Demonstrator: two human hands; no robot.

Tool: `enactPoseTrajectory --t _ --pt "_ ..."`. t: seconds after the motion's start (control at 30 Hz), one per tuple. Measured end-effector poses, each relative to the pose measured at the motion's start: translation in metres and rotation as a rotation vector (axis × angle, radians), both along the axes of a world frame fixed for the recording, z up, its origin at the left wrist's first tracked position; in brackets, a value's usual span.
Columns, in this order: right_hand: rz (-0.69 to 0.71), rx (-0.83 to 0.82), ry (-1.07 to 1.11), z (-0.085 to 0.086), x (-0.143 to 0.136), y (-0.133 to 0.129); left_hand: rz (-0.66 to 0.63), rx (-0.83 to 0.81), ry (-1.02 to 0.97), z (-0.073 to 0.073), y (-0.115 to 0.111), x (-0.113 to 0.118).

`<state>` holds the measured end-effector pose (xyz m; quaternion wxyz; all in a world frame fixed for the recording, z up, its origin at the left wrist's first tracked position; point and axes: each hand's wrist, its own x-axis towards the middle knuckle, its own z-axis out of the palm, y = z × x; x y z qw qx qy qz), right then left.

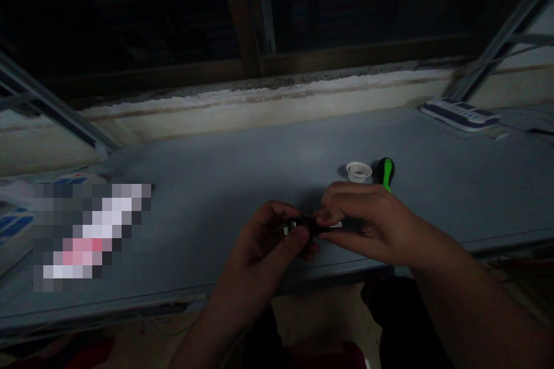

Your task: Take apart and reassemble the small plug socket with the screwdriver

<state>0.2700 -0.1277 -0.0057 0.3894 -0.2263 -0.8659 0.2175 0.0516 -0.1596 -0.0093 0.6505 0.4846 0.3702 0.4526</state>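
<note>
Between my two hands, over the front part of the grey table, is a small dark object (308, 223) with shiny metal bits; its kind is too dim to make out. My left hand (272, 239) is closed around its left side, the thumb lying on top. At the other end, my right hand (359, 216) pinches it between thumb and fingers. A small whitish piece (336, 225) sticks out by the right fingertips. Just beyond the right hand lies a green and black screwdriver handle (386, 172), its lower end hidden by the hand. Left of that stands a white round cup-like ring (359, 171).
A white and dark power strip (461, 114) lies at the back right of the table (208, 184), with cables beside it. Papers or packets with blue patches (17, 225) and a blurred-out item (93, 230) are at the left. Metal posts (56, 109) and a window frame stand behind.
</note>
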Motion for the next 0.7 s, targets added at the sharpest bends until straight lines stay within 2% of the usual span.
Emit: enactPoseTrajectory --t 0.1,0.17,0.23,0.33,0.4,0.57,0.7 --pt "-0.002 0.011 0.001 0.004 0.002 0.000 0.023 -0.033 -0.030 -0.004 0.001 -0.002" --pt "-0.065 0.024 -0.016 0.007 0.008 0.002 0.082 -0.041 -0.023 -0.007 0.001 -0.004" --pt "-0.249 0.057 -0.065 0.008 0.017 0.007 0.153 -0.053 -0.001 -0.009 0.001 -0.006" --pt "-0.606 0.104 -0.157 0.002 0.034 0.017 0.236 -0.055 0.007 -0.010 0.001 -0.007" --pt "-0.725 0.086 -0.216 -0.006 0.041 0.023 0.278 -0.051 -0.028 -0.009 0.002 -0.006" --pt "-0.833 0.050 -0.288 -0.023 0.043 0.028 0.331 -0.101 -0.169 -0.001 0.004 0.000" --pt "-0.935 0.000 -0.316 -0.021 0.040 0.027 0.326 -0.106 -0.167 0.000 0.004 0.002"
